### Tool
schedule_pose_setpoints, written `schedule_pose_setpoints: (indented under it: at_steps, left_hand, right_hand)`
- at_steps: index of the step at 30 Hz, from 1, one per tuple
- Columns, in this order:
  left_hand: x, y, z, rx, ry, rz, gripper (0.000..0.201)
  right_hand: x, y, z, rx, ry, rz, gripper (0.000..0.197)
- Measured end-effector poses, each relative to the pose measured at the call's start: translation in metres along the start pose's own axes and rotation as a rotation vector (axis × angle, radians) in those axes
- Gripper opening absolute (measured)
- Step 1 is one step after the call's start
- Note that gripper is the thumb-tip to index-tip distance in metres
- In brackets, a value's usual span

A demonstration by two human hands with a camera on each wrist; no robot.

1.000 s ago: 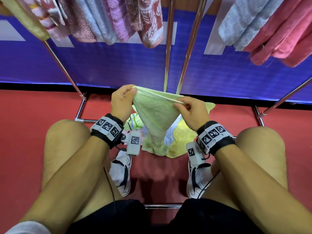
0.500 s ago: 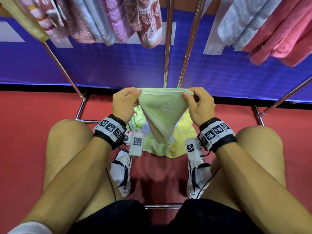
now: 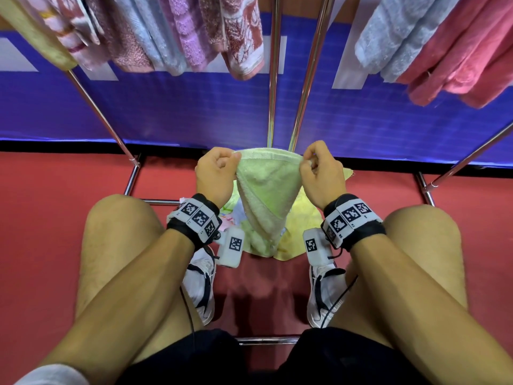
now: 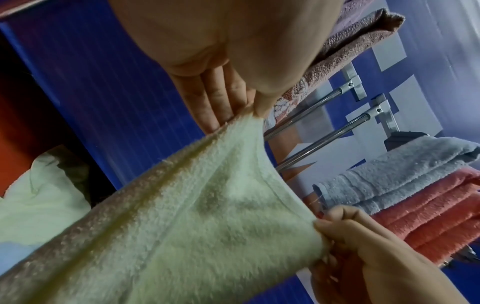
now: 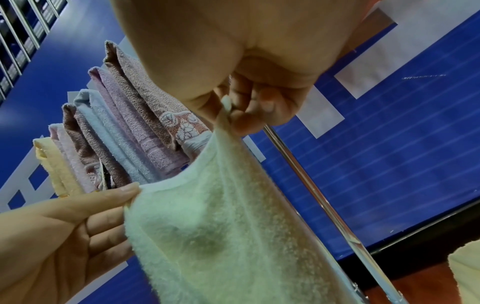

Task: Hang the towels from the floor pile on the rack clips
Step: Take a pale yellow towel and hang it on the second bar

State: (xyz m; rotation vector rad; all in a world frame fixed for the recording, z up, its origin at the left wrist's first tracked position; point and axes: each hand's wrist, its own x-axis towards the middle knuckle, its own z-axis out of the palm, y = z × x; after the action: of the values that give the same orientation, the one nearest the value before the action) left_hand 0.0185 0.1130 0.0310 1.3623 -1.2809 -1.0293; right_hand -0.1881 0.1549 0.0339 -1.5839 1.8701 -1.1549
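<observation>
Pale green towel (image 3: pixel 266 190), stretched, hanging

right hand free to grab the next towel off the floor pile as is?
Probably not yet. The right hand is pinching a corner of the green towel, as is the left hand; the floor pile lies right below, otherwise unobstructed.

The person wears black shorts (image 3: pixel 172 357) and white sneakers with black stripes (image 3: pixel 201 284). Each wrist carries a black strap (image 3: pixel 194 220) faced with white blocks printed with black square codes, a white camera box (image 3: pixel 231 247) hanging at its 5 o'clock side, and a thin black cable (image 3: pixel 188 309).
</observation>
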Motion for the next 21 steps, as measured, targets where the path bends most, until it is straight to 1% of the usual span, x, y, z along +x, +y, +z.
schedule_pose_setpoints:
  at_steps: [2, 7, 11, 13, 15, 17, 21]
  left_hand:
    - [-0.005, -0.001, 0.004, 0.015, -0.037, -0.003, 0.011]
    - [-0.024, -0.004, 0.018, 0.07, -0.199, 0.015, 0.011]
    - [-0.026, -0.004, 0.023, 0.071, -0.252, -0.001, 0.013]
    - [-0.025, -0.002, 0.024, 0.023, -0.266, -0.022, 0.008]
    - [-0.025, 0.001, 0.025, -0.047, -0.306, -0.055, 0.005]
    - [-0.026, 0.004, 0.025, -0.091, -0.364, -0.077, 0.003]
    - [-0.026, 0.003, 0.025, -0.11, -0.433, -0.093, 0.007]
  right_hand:
    - [-0.002, -0.001, 0.004, 0.029, -0.066, -0.011, 0.014]
    - [-0.008, -0.006, 0.017, 0.079, -0.237, 0.012, 0.024]
    - [-0.012, -0.011, 0.022, 0.143, -0.287, 0.017, 0.038]
    - [-0.011, -0.011, 0.022, 0.159, -0.284, 0.014, 0.031]
    - [-0.01, -0.009, 0.021, 0.163, -0.278, 0.01, 0.017]
    - [-0.008, -0.007, 0.02, 0.145, -0.284, -0.012, 0.007]
    - [-0.006, -0.002, 0.017, 0.089, -0.271, -0.066, 0.003]
